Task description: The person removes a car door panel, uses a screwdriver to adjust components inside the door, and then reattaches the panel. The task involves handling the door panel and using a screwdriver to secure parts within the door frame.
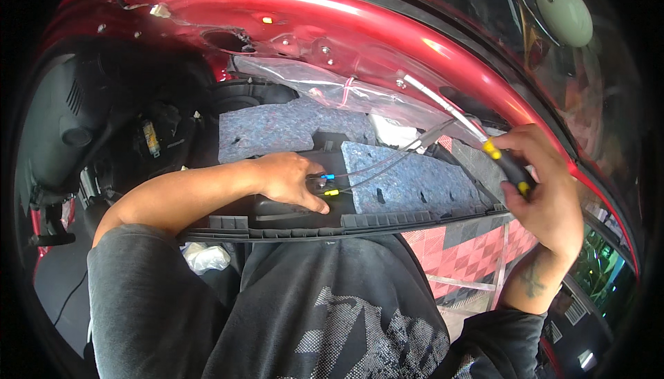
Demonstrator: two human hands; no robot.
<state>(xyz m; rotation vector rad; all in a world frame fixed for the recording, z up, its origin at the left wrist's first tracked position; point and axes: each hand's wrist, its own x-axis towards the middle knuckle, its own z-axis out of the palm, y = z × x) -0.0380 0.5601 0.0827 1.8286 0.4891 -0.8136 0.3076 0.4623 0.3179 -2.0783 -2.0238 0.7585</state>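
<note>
My right hand is closed round the yellow-and-black handle of a screwdriver. Its long metal shaft slants up and left, the silver tip close to the red metal panel. A black plastic trim panel with blue-grey felt pads lies across in front of me. My left hand bends over its middle, thumb and fingers curled about a dark part mostly hidden beneath them. Beside the fingertips, thin dark wires end in a blue connector and a yellow connector.
Clear plastic sheeting hangs along the red metal, above the felt. A white crumpled item sits behind the trim panel. Red-and-black checked material shows below right. A crumpled clear bag lies by my left sleeve.
</note>
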